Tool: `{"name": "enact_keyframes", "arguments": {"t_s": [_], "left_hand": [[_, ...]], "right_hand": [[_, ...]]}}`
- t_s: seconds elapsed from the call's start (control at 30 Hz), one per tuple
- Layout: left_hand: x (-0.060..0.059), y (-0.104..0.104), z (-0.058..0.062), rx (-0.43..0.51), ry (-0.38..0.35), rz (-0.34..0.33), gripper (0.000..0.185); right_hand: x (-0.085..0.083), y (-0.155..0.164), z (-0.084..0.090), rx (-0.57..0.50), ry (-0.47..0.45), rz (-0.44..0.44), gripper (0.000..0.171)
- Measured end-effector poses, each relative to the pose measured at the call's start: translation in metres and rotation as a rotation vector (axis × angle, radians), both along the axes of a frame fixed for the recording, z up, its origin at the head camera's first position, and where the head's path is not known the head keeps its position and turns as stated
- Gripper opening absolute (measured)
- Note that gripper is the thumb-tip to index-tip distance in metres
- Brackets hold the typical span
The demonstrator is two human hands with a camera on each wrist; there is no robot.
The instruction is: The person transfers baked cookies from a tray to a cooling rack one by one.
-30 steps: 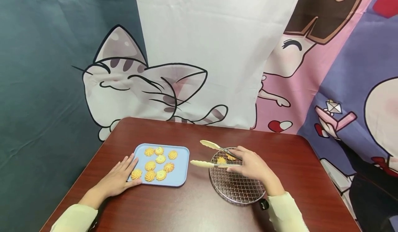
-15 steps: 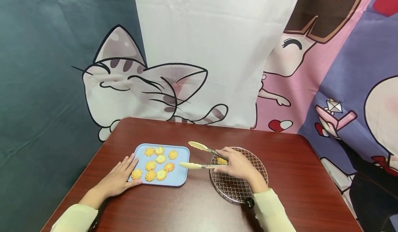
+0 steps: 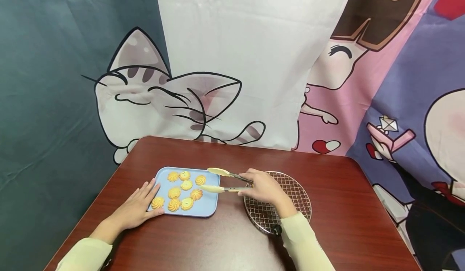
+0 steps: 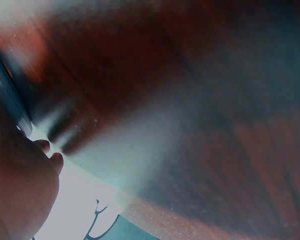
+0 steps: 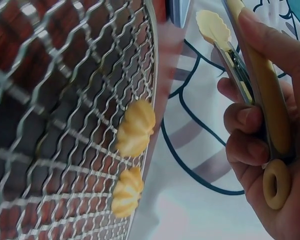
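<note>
My left hand point(image 3: 136, 206) rests with its fingers along the left edge of a blue tray point(image 3: 206, 209). Several swirled butter cookies point(image 3: 174, 193) lie on that tray. My right hand point(image 3: 263, 186) grips a pair of tongs point(image 3: 213, 188) by the handles, fingers curled round them in the right wrist view. The tongs' cream tips are spread apart over the tray's right side, close to a cookie point(image 3: 200, 179), with nothing between them. Under my right hand is a round wire rack point(image 3: 290, 194). Two cookies sit near its rim, one upper point(image 5: 135, 127) and one lower point(image 5: 127, 192) in the right wrist view.
Tray and rack stand side by side on a reddish-brown wooden table point(image 3: 196, 242). Behind the table hangs a printed cloth point(image 3: 254, 69) with cartoon figures. The left wrist view mostly shows blurred tabletop and part of the hand.
My right hand has moved left with the tongs, from above the rack until the tips overlap the tray. The left hand stays at the tray's edge.
</note>
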State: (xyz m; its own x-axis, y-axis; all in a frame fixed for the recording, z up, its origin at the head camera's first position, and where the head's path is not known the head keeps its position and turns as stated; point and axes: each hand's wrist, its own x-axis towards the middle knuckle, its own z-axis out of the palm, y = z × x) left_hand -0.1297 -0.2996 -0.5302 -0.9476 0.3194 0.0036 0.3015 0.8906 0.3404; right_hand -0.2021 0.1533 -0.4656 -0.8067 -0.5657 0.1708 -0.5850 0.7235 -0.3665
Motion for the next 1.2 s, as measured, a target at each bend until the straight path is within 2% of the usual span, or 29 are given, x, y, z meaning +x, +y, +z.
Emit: {"name": "enact_keyframes", "arguments": {"t_s": [0.27,0.5,0.8,1.2], "left_hand": [[0.001,0.000,0.000,-0.002,-0.005,-0.001,0.095],[0.001,0.001,0.001,-0.002,-0.007,0.000,0.096],[0.002,0.001,0.002,-0.008,-0.001,0.001,0.096],[0.002,0.001,0.002,-0.012,-0.005,0.004,0.096]], "right_hand": [[-0.010,-0.016,0.003,0.075,-0.020,-0.005,0.057],[-0.015,-0.024,0.002,0.062,-0.038,0.022,0.053],[-0.020,-0.033,0.002,0.120,-0.031,0.000,0.055],[-0.021,-0.038,0.002,0.111,-0.068,0.003,0.051]]}}
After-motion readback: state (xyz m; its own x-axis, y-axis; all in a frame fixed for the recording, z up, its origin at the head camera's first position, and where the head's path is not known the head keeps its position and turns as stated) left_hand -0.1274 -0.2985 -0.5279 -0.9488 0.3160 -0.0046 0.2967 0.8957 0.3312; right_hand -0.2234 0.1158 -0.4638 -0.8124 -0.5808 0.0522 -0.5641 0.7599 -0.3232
